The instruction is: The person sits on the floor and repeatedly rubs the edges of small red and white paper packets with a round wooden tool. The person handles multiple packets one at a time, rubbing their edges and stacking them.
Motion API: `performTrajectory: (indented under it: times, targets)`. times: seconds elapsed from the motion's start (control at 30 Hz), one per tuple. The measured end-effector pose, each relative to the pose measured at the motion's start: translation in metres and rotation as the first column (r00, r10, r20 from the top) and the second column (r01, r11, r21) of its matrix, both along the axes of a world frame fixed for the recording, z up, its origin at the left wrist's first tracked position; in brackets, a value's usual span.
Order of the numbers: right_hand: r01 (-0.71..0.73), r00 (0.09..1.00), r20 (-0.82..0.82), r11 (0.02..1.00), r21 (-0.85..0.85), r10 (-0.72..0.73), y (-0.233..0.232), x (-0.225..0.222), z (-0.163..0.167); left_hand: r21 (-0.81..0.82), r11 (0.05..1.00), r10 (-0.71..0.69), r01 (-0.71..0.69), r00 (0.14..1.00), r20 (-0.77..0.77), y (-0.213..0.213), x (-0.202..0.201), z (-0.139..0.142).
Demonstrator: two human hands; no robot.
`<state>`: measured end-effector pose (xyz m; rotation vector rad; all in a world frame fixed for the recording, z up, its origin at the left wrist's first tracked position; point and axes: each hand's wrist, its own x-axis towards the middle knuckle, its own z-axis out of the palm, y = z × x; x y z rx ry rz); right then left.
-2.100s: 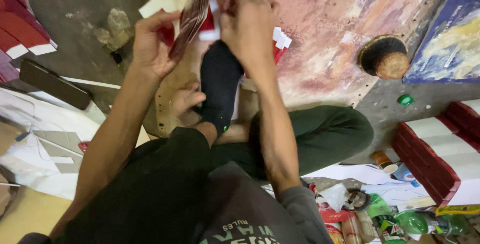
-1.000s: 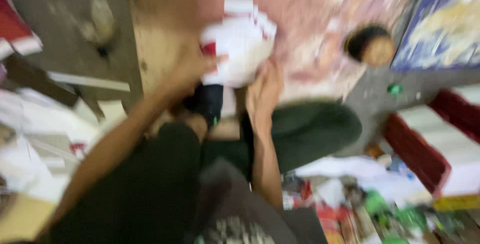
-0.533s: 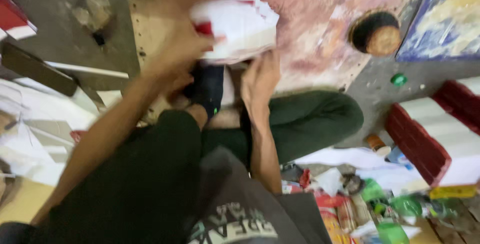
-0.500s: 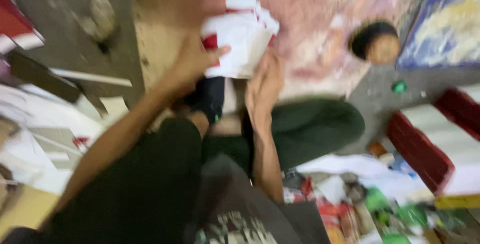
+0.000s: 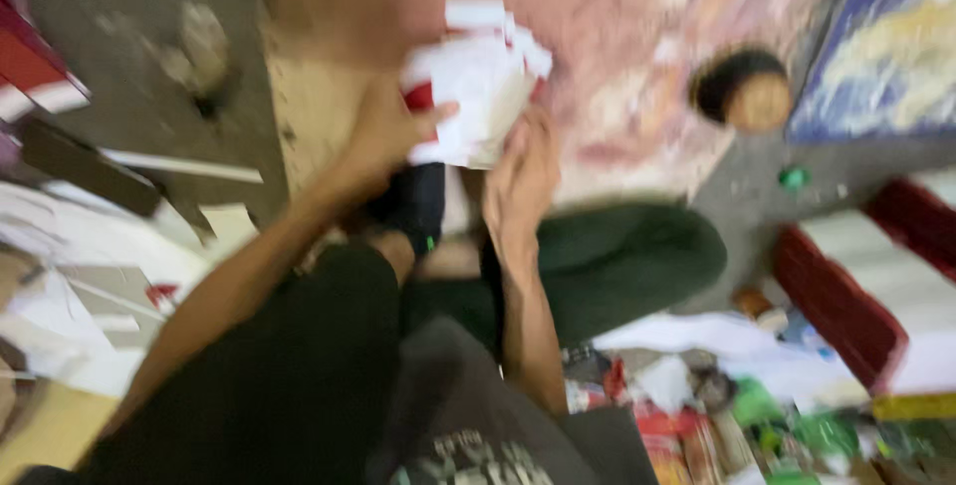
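I sit cross-legged on the floor and the view is blurred. My left hand (image 5: 383,131) grips a bundle of white and red paper pieces (image 5: 473,87) from its left side, thumb across the front. Against the bundle's lower right edge rests my right hand (image 5: 523,171), fingers pointing up; whether it grips the bundle I cannot tell. Below the hands lie my black-socked foot (image 5: 408,211) and dark green trouser leg (image 5: 617,256).
A paint-stained pink wooden board (image 5: 617,27) lies ahead with a round dark bowl (image 5: 742,92) on it. A blue painted panel (image 5: 876,57) is at the right, red-and-white boxes (image 5: 866,286) beside it. White papers (image 5: 80,256) lie left, colourful clutter (image 5: 757,415) lower right.
Both hands came down from holding a fanned stack up high. The bundle now sits lower over my foot, with my left thumb across it and my right hand beside it.
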<state>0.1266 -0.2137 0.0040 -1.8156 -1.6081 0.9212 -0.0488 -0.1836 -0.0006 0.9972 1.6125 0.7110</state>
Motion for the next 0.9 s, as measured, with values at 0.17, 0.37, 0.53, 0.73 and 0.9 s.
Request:
performTrajectory:
  times: [0.17,0.37,0.53,0.73,0.9]
  targets:
    - [-0.109,0.981,0.158,0.993,-0.04,0.114,0.001,0.0,0.005,-0.334,0.92,0.333,-0.205,0.858,0.391,0.014,-0.025,-0.001]
    - [-0.123,0.988,0.098,0.991,0.049,0.118,0.003,-0.004,0.004,-0.264,0.943,0.287,-0.203,0.898,0.333,0.023,-0.023,0.0]
    - [0.012,0.999,-0.044,1.0,0.028,-0.011,-0.003,0.004,-0.001,0.016,1.0,0.012,-0.012,1.0,0.007,0.016,-0.008,0.006]
    - [0.022,0.998,-0.051,1.0,0.021,-0.021,0.004,-0.001,0.011,-0.157,0.985,0.1,-0.074,0.981,0.164,0.003,-0.003,0.006]
    - [-0.058,0.996,0.065,0.998,0.017,0.057,0.003,-0.003,0.005,-0.357,0.903,0.387,-0.239,0.811,0.439,0.01,-0.026,-0.003]
